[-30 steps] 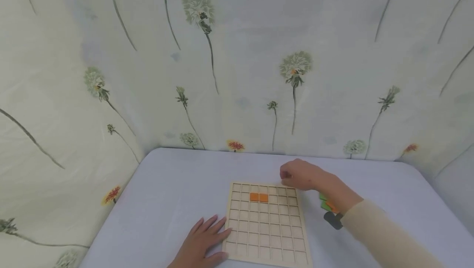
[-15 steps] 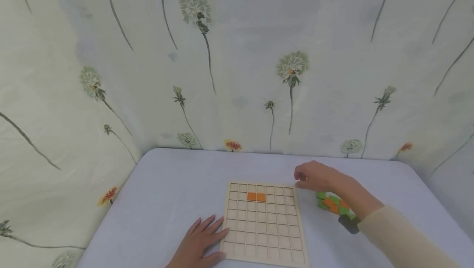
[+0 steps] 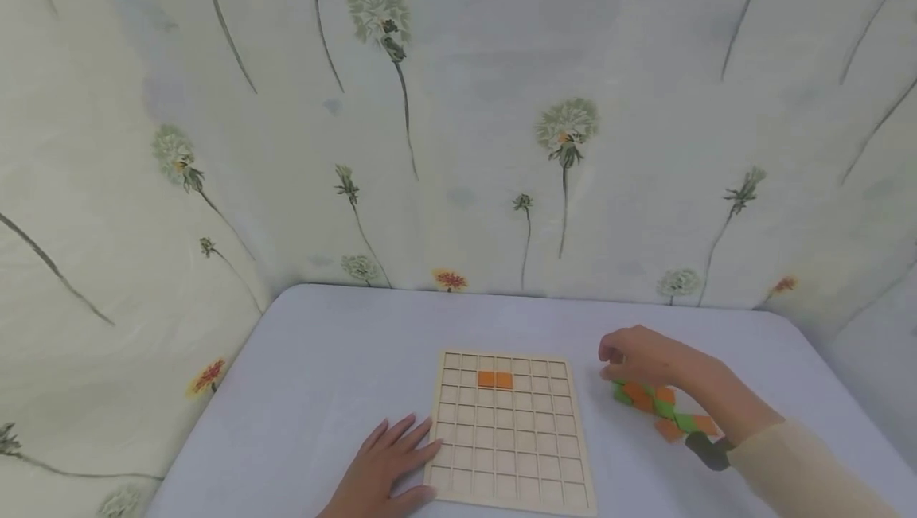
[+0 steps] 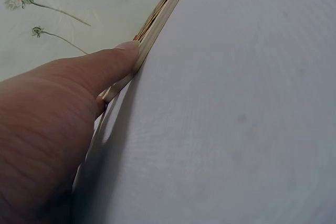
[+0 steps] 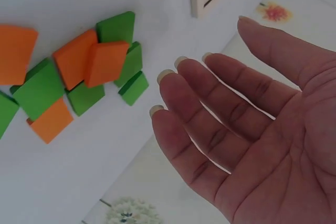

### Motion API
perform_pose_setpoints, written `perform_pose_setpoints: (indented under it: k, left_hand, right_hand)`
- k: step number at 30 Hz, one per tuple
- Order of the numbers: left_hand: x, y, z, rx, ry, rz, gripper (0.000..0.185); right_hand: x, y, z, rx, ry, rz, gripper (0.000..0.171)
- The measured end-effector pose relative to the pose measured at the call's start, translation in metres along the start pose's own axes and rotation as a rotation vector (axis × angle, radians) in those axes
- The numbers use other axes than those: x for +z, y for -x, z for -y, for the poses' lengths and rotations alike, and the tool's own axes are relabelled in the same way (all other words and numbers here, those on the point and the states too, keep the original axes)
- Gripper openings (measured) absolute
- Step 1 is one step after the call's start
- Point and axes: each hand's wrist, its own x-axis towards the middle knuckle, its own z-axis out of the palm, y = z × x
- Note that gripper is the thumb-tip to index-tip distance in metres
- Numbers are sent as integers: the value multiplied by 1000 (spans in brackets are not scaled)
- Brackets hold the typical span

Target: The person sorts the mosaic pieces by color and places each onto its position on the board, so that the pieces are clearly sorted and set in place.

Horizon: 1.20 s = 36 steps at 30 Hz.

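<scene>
Head view, R hand (image 3: pixel 634 356) fingers loose over tiles (image 3: pixel 655 404), L hand (image 3: pixel 390 462) flat on board (image 3: pixel 507 432)

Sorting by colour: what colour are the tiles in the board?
Orange tiles, clearest in the head view.

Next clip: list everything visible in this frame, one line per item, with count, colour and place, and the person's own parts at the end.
Wooden grid board: one, pale wood, flat on the table in front of the person.
Orange square tiles in the board: two, side by side in the second row from the far edge.
Loose square tiles: a small heap, orange and green, on the table right of the board; exact count unclear.
Table: one, covered in pale lilac-grey cloth.
Floral backdrop cloth: pale green with dandelion print, behind and at both sides of the table.
Left hand: fingers straight, touching the board's near left edge.
Right hand: open, empty, above the loose tiles.
Sleeve: beige, on the right arm.
</scene>
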Motion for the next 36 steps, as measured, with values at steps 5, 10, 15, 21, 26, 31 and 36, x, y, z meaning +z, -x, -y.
perform_pose_setpoints:
  k: [5, 10, 15, 21, 26, 31, 36]
  left_hand:
    - [6, -4, 3, 43, -6, -10, 58]
    - [2, -4, 1, 57, -51, -26, 58]
    - [1, -2, 0, 37, -38, -21, 58]
    - [-4, -1, -4, 13, -14, -3, 59]
    - [-5, 2, -4, 19, -23, -24, 58]
    - [-3, 2, -1, 20, -30, -28, 58]
    - [-1, 2, -1, 6, -30, -15, 59]
  right_hand:
    - [4, 15, -17, 17, -6, 1, 16]
    - [7, 21, -27, 25, -10, -2, 16]
    - [7, 23, -32, 39, -3, 5, 16]
    - [12, 21, -30, 100, -15, 30, 17]
    - [18, 18, -27, 118, -34, 25, 20]
    - [22, 17, -27, 147, -4, 23, 19]
    - [25, 17, -26, 174, 17, 13, 23]
